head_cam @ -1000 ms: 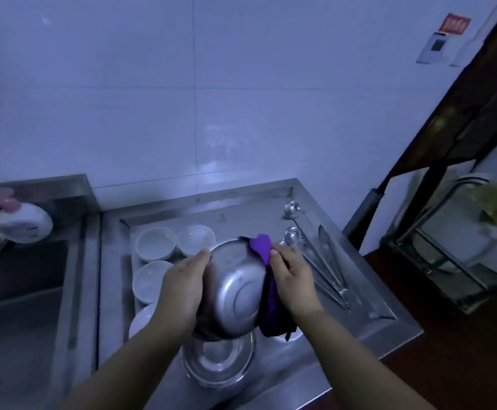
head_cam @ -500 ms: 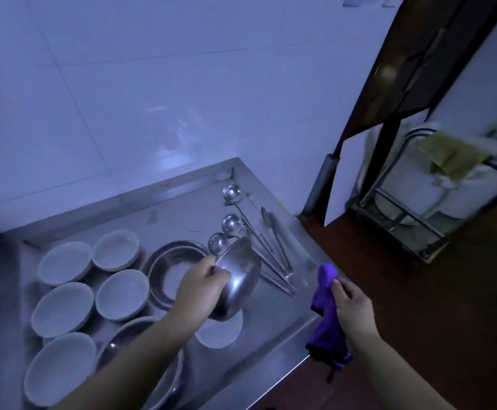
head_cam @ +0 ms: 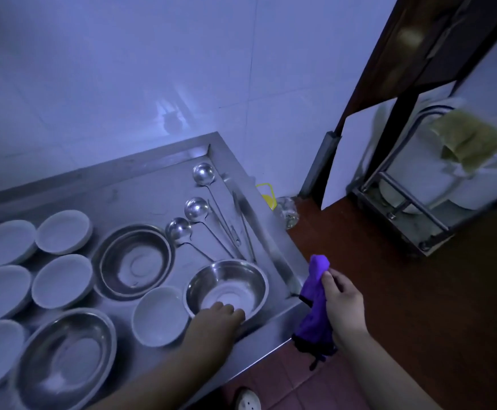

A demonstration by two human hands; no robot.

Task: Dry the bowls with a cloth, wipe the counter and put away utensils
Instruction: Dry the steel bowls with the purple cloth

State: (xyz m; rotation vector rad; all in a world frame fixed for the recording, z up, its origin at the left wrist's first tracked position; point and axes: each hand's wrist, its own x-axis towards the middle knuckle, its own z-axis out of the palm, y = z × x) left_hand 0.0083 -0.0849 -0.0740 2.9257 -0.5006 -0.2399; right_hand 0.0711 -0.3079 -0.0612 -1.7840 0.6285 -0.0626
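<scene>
Near edge: left hand (head_cam: 216,316) grips the near rim of a steel bowl (head_cam: 229,287), which sits upright on the bench (head_cam: 152,179) close to its near right corner. Right hand (head_cam: 340,303) is off the bench over the red-brown floor (head_cam: 403,306), fingers curled round a purple cloth (head_cam: 313,315) that hangs down from the fist; cloth and bowl are apart.

Just left of the held bowl: 1 white bowl (head_cam: 158,315), upright, touching or nearly touching it. Near left: a large steel basin (head_cam: 67,359). Behind the white bowl: another steel basin (head_cam: 135,261).

Left side: 5 more white bowls (head_cam: 61,281) in a loose cluster, running from near to far.

Far right of the bench: 3 steel ladles (head_cam: 195,208) lying side by side, bowls toward the wall, handles running toward the held bowl. Tongs (head_cam: 242,220) lie just right of them along the bench's raised edge.

Beyond the bench: white tiled wall (head_cam: 123,69). Far right on the floor: metal cart (head_cam: 401,202) with a yellowish cloth (head_cam: 469,137) draped on its rail.
</scene>
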